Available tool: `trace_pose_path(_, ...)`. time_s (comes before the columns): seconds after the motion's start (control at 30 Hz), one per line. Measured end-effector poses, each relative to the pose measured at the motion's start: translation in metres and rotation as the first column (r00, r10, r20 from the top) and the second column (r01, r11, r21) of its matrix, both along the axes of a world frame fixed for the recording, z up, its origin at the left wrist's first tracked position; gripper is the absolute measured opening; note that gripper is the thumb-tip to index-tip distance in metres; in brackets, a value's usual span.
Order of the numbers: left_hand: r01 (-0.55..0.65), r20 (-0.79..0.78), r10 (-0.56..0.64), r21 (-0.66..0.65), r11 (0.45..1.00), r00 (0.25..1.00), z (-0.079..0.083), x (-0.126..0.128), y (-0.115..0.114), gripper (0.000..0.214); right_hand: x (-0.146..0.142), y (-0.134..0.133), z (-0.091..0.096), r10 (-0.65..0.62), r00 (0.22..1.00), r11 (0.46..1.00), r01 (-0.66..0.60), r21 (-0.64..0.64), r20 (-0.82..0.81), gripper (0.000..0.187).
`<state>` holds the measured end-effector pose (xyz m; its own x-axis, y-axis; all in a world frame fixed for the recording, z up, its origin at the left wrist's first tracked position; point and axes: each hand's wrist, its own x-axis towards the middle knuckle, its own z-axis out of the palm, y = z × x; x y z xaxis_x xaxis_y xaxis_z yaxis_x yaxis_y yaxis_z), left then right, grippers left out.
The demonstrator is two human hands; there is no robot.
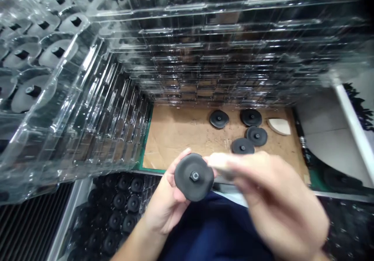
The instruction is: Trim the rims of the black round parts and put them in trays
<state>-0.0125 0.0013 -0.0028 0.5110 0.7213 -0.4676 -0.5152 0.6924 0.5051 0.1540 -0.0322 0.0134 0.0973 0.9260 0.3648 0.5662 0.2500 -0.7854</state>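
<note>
My left hand (163,204) grips a black rubber disc with a central metal-tipped stud (187,177), stud side facing up. The thumb and fingers hold it by the rim, over the front edge of the bench. My right hand (280,198) is smeared by motion at the disc's right edge. Its fingers are pinched together. A greyish edge shows beneath the fingertips, too blurred to name. Beyond my hands, several similar black discs (242,147) lie on the brown cardboard (181,136), stud up.
Tall stacks of clear plastic trays (204,50) rise behind and on the left (99,105). More discs sit in the upper left tray (46,50) and in a lower tray (119,202). A cream wedge-shaped pad (279,126) and a dark pen-like tool (302,140) lie at right.
</note>
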Motion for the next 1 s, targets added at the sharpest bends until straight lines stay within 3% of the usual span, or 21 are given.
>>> trace_pose_path(0.03, -0.024, -0.019, 0.024, 0.005, 1.0, 1.0, -0.002, 0.0, -0.002, 0.055, -0.003, 0.004, 0.007, 0.095, 0.995, 0.993, -0.097, 0.063, 0.034, 0.031)
trace_pose_path(0.1, -0.08, -0.066, 0.08, 0.003, 0.997, 0.995, -0.008, -0.001, -0.005, 0.057, -0.008, 0.01, 0.014, 0.198, 0.972, 0.978, -0.205, 0.043, 0.123, 0.029)
trace_pose_path(0.17, -0.131, -0.109, 0.131, 0.003, 0.991, 0.985, -0.013, -0.003, -0.007, 0.062, -0.009, 0.012, 0.016, 0.161, 0.973, 0.987, -0.153, -0.055, 0.165, 0.026)
trace_pose_path(0.3, -0.139, -0.135, 0.141, 0.018, 0.99, 0.981, -0.018, -0.001, -0.007, 0.066, -0.007, 0.017, 0.008, 0.169, 0.986, 0.985, -0.168, -0.033, 0.016, 0.029)
trace_pose_path(0.37, -0.153, -0.163, 0.152, 0.002, 0.988, 0.975, -0.019, 0.0, -0.005, 0.064, -0.004, 0.022, -0.006, 0.14, 0.981, 0.975, -0.16, -0.155, -0.131, 0.022)
trace_pose_path(0.47, -0.194, -0.167, 0.185, -0.04, 0.98, 0.968, -0.021, 0.001, -0.001, 0.066, 0.001, 0.023, -0.043, -0.027, 0.966, 0.914, -0.08, -0.398, -0.256, 0.019)
trace_pose_path(0.57, -0.22, -0.137, 0.212, -0.048, 0.974, 0.968, -0.023, -0.002, 0.001, 0.066, 0.001, 0.011, -0.078, -0.059, 0.971, 0.895, -0.051, -0.444, -0.231, 0.02)
trace_pose_path(0.63, -0.214, -0.121, 0.206, -0.059, 0.975, 0.971, -0.022, -0.002, 0.002, 0.065, -0.001, 0.002, -0.087, -0.055, 0.974, 0.887, -0.054, -0.459, -0.221, 0.016)
trace_pose_path(0.7, -0.207, -0.115, 0.198, -0.074, 0.976, 0.974, -0.021, -0.001, 0.002, 0.065, -0.002, 0.0, -0.079, -0.082, 0.969, 0.886, -0.036, -0.462, -0.233, 0.017)
trace_pose_path(0.77, -0.214, -0.12, 0.204, -0.075, 0.974, 0.972, -0.019, 0.002, 0.001, 0.064, -0.005, 0.006, -0.056, -0.156, 0.953, 0.909, 0.035, -0.415, -0.261, 0.021)
trace_pose_path(0.83, -0.22, -0.129, 0.211, -0.065, 0.973, 0.969, -0.017, 0.004, 0.0, 0.064, -0.012, 0.015, -0.029, -0.178, 0.942, 0.953, 0.093, -0.289, -0.286, 0.022)
trace_pose_path(0.93, -0.189, -0.167, 0.174, -0.082, 0.978, 0.97, -0.016, 0.004, -0.001, 0.065, -0.025, 0.025, 0.002, 0.012, 0.979, 0.997, -0.027, -0.067, -0.205, 0.022)
trace_pose_path(1.0, -0.169, -0.205, 0.145, -0.108, 0.98, 0.968, -0.016, 0.002, 0.0, 0.064, -0.03, 0.027, 0.011, 0.2, 0.974, 0.97, -0.212, -0.118, -0.111, 0.021)
